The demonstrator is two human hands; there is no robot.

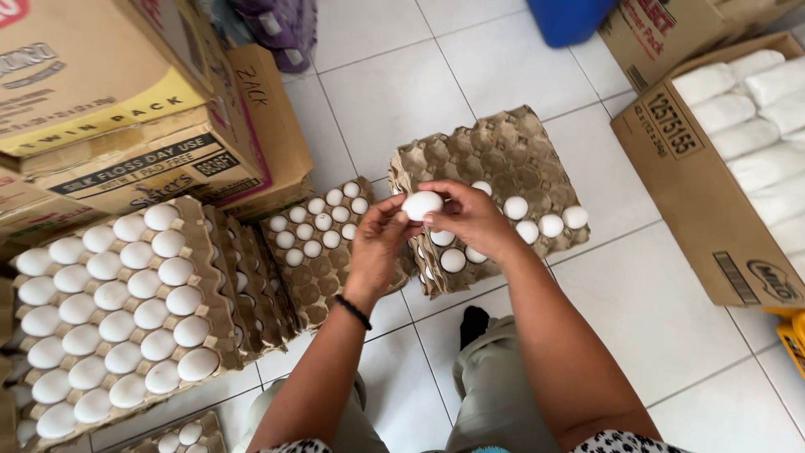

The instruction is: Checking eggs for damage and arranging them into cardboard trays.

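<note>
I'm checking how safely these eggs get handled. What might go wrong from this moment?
1. The white egg is pinched only by fingertips of the left hand and right hand, high over the tiled floor; a slip would likely smash it.
2. The stacked egg trays sit tilted and could slide.

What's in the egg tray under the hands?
The tray holds a few white eggs along its near side; the far cups are bare. The hands, left and right, with the egg between them, cover some cups, so those contents can't be seen.
</note>
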